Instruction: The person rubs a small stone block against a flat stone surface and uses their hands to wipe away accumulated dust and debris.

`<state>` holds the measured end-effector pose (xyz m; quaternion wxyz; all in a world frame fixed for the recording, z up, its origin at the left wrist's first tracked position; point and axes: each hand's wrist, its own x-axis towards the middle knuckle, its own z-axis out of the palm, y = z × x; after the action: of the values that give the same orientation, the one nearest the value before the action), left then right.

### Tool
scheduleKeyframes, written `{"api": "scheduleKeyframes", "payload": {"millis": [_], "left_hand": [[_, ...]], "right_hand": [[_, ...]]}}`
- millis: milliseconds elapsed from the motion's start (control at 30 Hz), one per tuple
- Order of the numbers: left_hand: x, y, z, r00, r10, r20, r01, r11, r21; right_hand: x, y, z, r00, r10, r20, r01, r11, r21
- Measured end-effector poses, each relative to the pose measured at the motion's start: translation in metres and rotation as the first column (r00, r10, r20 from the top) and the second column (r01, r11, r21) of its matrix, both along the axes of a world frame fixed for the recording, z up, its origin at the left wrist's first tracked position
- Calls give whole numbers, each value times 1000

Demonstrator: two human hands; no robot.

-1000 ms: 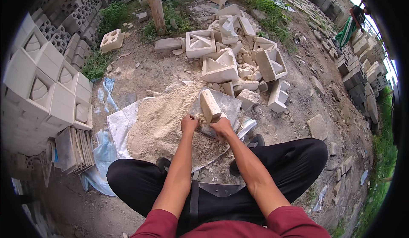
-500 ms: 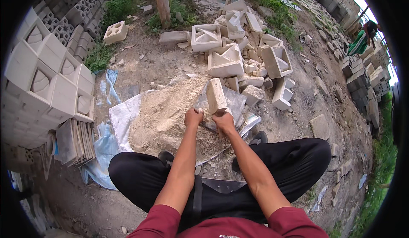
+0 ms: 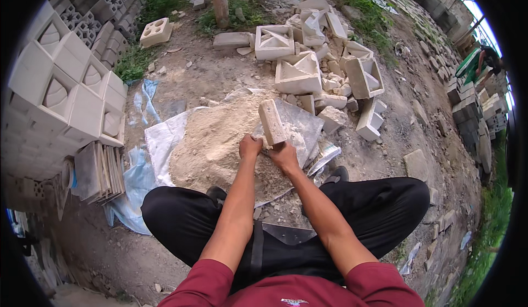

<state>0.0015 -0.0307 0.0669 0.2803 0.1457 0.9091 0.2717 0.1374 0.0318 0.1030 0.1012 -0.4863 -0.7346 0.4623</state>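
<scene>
My right hand (image 3: 285, 157) is closed round the handle of a mallet. The mallet's long, pale, dusty block head (image 3: 271, 121) points away from me and stands over a flat grey slab (image 3: 306, 127). Beside it, to the left, my left hand (image 3: 251, 146) is closed with its knuckles up; what it grips, if anything, is hidden. Both hands are low over a heap of crushed tan rubble (image 3: 212, 136), which is spread on a white sack sheet (image 3: 165, 141).
Broken pale blocks (image 3: 298, 73) lie piled beyond the slab. Stacked moulded blocks (image 3: 71, 100) and thin boards (image 3: 100, 172) stand at the left. A wooden post (image 3: 219, 1) rises at the back. Another person (image 3: 488, 59) is at the far right, near grey blocks.
The mallet head has tipped slightly left and the right hand has shifted a little left with it. The whole view has shifted slightly. My left hand stays closed near the same spot.
</scene>
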Motion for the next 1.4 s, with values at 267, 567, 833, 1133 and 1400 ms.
{"api": "scheduleKeyframes", "payload": {"millis": [267,567,833,1133,1400], "left_hand": [[-7,-1,-5,999,26,-34,-24,999,46],[-2,5,1,998,25,-52,-22,998,53],[2,1,5,999,50,2,-50,998,49],[-17,-9,-15,996,-82,43,81,996,34],[0,2,-7,995,-99,-30,100,994,37]], "right_hand": [[-11,17,9,975,100,198,-92,995,-48],[9,26,-11,958,160,237,-167,986,9],[1,12,-3,991,94,93,-101,992,81],[-2,5,16,994,107,4,-107,994,-27],[14,27,-2,964,163,209,-168,986,6]]}}
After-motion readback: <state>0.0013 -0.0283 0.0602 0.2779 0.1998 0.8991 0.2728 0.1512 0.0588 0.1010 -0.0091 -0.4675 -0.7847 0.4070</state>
